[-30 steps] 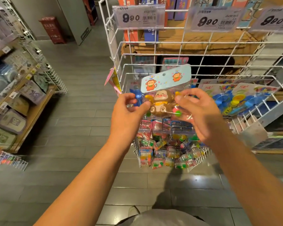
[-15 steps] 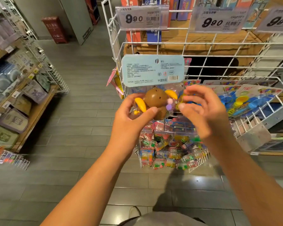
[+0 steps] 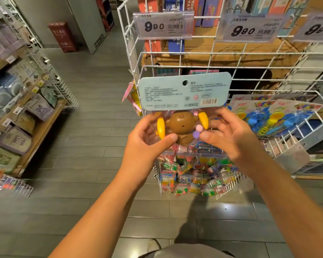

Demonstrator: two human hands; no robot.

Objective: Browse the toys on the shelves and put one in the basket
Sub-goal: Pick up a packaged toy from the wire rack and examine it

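Browsing step judged in hand: a packaged monkey toy is held up in front of the wire rack, back of the blue header card turned toward the camera, print and barcode visible.

Grip, left hand: fingers partly curled round the left edge of the clear pack, thumb pressed on the front near the toy's base. Clamped on the pack.

Grip, right hand: fingers spread and loosely bent at the right edge of the pack, thumb tip beside the purple ball; contact looks light, a firm hold cannot be confirmed.

No shopping basket is seen in view. Next move, as judged: a decision to keep or return the toy; if kept, one hand is to be freed and the pack lowered to the basket, wherever it sits.
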